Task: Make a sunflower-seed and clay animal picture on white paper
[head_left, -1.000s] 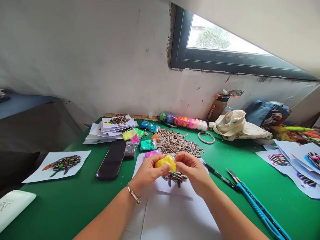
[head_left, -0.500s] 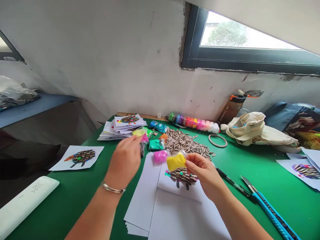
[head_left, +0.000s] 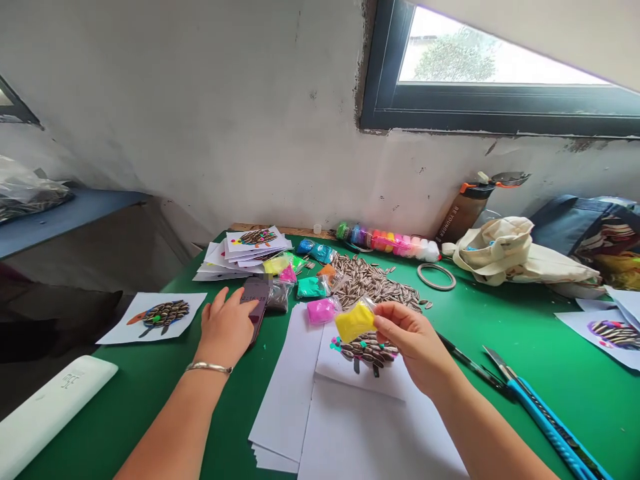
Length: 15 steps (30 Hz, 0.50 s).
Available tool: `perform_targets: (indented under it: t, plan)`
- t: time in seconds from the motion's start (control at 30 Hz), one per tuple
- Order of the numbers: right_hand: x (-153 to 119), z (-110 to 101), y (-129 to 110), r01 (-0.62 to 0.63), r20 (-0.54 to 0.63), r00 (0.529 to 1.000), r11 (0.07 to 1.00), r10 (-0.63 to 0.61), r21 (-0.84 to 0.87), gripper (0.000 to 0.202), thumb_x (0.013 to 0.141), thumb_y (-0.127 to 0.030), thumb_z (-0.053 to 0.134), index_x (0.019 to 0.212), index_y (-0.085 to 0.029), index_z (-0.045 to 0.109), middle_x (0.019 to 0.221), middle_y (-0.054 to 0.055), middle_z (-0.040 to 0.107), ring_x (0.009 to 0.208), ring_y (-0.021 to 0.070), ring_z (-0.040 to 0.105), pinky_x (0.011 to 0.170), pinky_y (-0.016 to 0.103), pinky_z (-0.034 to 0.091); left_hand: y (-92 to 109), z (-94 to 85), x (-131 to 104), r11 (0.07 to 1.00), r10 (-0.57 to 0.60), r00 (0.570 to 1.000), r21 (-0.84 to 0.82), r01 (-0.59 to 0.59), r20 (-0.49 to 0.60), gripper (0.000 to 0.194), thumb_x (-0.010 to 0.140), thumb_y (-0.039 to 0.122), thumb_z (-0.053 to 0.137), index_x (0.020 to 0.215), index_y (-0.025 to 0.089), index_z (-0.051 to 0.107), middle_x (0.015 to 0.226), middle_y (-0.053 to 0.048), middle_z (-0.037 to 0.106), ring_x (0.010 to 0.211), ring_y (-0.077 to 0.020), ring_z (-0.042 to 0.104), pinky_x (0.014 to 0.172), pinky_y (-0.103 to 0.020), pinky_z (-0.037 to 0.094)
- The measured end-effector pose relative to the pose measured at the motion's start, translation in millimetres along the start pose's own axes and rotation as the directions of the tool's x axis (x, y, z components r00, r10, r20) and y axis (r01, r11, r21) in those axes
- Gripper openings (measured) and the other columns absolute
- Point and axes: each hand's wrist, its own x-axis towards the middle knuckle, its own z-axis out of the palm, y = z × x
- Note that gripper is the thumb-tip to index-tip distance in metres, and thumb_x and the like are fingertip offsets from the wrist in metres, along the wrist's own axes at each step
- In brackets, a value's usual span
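Pinched in my right hand (head_left: 407, 340) is a small clear packet of yellow modelling clay (head_left: 355, 322), held above a paper picture made of sunflower seeds (head_left: 367, 350). My left hand (head_left: 225, 327) has its fingers spread over a phone (head_left: 257, 303) with a lit screen showing digits; the index finger reaches onto the screen. Beside the phone lies a dark grey clay packet (head_left: 279, 297). Pink-purple (head_left: 321, 311) and green (head_left: 313, 287) clay packets sit nearer the middle. White paper sheets (head_left: 285, 393) lie between my forearms.
Behind the packets spreads a heap of sunflower seeds (head_left: 375, 280). A blue utility knife (head_left: 545, 413) and a black pen (head_left: 473, 367) lie at right, near a tape ring (head_left: 436, 277). A white power bank (head_left: 57, 407) and a finished seed picture (head_left: 155, 318) are at left.
My left hand has moved from over the clay packets back and left onto the phone, uncovering its screen. My right hand keeps the yellow packet in nearly the same spot.
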Motion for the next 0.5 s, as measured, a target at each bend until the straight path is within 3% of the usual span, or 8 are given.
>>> perform_targets:
  t: [0.17,0.37,0.5]
  plan:
    - [-1,0,-1,0.007,-0.002,1.000,1.000,-0.007,0.013,0.032,0.072,-0.045,0.076,0.087,-0.018,0.068,0.080,0.002,0.063,0.066,0.0136,0.051,0.064,0.029,0.040,13,-8.8,-2,0.996,0.089,0.993,-0.025,-0.091,-0.080,0.048,0.083,0.005,0.042,0.120,0.017,0.069,0.142,-0.014,0.053,0.138,-0.0387,0.036,0.104,-0.057,0.038]
    - [0,1,0,-0.001,0.008,1.000,0.999,0.001,0.033,0.031,0.072,-0.045,0.077,0.087,-0.019,0.069,0.082,0.002,0.064,0.066,0.0133,0.052,0.065,0.029,0.042,51,-0.8,-4,0.973,0.224,0.974,-0.059,-0.225,-0.035,0.050,0.082,0.003,0.040,0.119,0.022,0.069,0.132,-0.011,0.063,0.138,-0.0369,0.037,0.108,-0.067,0.027]
    - [0,0,-2,0.004,-0.001,1.000,0.999,-0.004,0.044,0.031,0.071,-0.045,0.078,0.085,-0.018,0.069,0.080,0.002,0.063,0.067,0.0128,0.051,0.064,0.028,0.041,68,3.2,0,0.955,0.284,0.959,-0.084,-0.285,-0.017,0.050,0.082,0.002,0.039,0.118,0.017,0.069,0.131,-0.016,0.062,0.135,-0.0350,0.042,0.110,-0.063,0.028]
